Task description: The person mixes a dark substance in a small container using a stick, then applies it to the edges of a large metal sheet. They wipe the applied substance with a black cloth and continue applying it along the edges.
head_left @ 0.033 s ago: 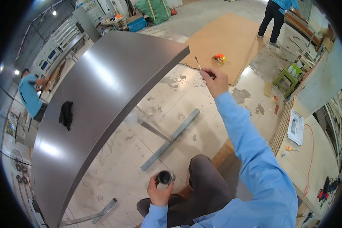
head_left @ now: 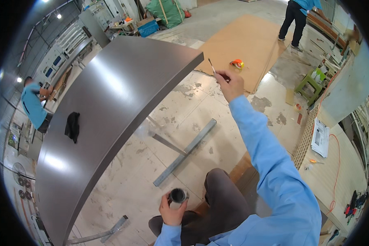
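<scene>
My right hand (head_left: 230, 85) is closed in a pinch on a thin paintbrush (head_left: 212, 67). Its dark tip points up, just right of the far right corner of a large grey-brown panel (head_left: 110, 94); a small gap seems to part them. Low in front of me, my left hand (head_left: 172, 211) wraps round a small open jar (head_left: 177, 196) with dark contents, held upright above my knees. A crumpled black cloth (head_left: 72, 127) lies on the panel's left part.
Metal legs (head_left: 185, 152) stand on the floor under the panel. Brown sheeting (head_left: 242, 41) with an orange-yellow tape roll (head_left: 236, 63) lies beyond. At right are a green stool (head_left: 310, 87) and a bench (head_left: 340, 164) with papers and tools. Co-workers stand far left (head_left: 35, 104) and far right (head_left: 297, 20).
My right hand with the paintbrush has shifted slightly left and up, bringing the tip a little nearer the panel's corner. The left hand keeps its hold on the jar.
</scene>
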`<action>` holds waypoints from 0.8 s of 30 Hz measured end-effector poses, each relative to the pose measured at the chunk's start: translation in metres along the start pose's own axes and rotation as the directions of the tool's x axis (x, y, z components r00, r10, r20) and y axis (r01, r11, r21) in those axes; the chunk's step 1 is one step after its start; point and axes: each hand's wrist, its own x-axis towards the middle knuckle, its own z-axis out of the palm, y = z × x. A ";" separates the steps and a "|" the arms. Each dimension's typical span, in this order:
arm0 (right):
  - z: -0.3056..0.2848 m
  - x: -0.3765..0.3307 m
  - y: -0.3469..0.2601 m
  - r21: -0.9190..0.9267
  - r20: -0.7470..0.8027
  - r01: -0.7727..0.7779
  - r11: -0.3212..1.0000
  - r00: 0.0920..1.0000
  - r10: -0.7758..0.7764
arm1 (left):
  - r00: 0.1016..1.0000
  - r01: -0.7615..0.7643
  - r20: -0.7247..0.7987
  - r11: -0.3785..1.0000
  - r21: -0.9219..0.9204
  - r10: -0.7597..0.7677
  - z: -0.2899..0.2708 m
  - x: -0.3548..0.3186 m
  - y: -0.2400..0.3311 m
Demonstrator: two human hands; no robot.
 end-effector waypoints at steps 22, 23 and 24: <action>0.043 0.039 0.027 0.049 0.063 -0.044 0.998 0.997 0.041 | 0.995 0.033 -0.089 0.985 -0.167 -0.049 -0.007 -0.027 0.009; 0.043 0.039 0.027 0.040 0.086 -0.039 0.998 0.996 0.035 | 0.994 0.041 -0.091 0.989 -0.142 -0.055 -0.007 -0.028 0.008; 0.045 0.039 0.027 0.031 0.099 0.020 0.999 0.995 -0.023 | 0.994 0.043 -0.092 0.989 -0.143 -0.056 -0.007 -0.028 0.007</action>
